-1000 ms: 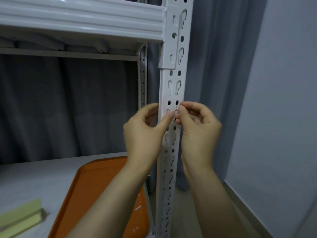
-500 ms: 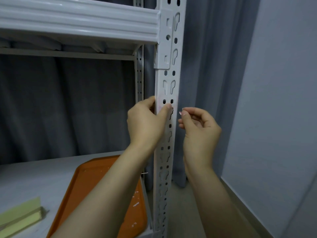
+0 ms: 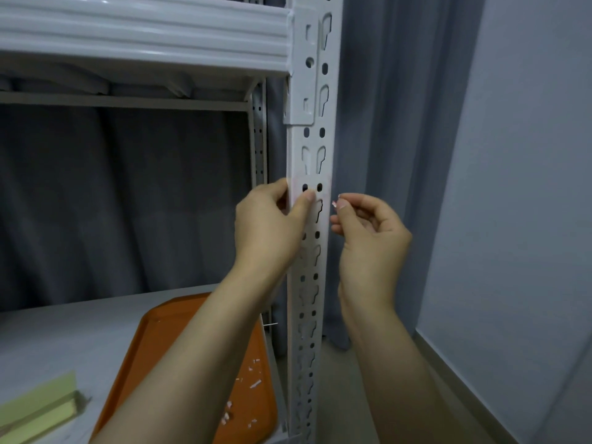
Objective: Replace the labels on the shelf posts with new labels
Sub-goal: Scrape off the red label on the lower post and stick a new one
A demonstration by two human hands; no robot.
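Note:
A white perforated shelf post stands upright in the middle. A faint pinkish label remnant clings to it at hand height. My left hand grips the post's left edge, thumb pressed on its front face over the remnant. My right hand hovers just right of the post, thumb and forefinger pinched on a tiny scrap of label.
An orange tray littered with small label scraps lies on the grey shelf board. A stack of pale green pads lies at bottom left. A white shelf beam crosses above. Grey curtain behind, wall at right.
My right hand pulled away from the post's face to the right with a small scrap pinched. My left hand shifted up a little and wrapped around the post's left edge.

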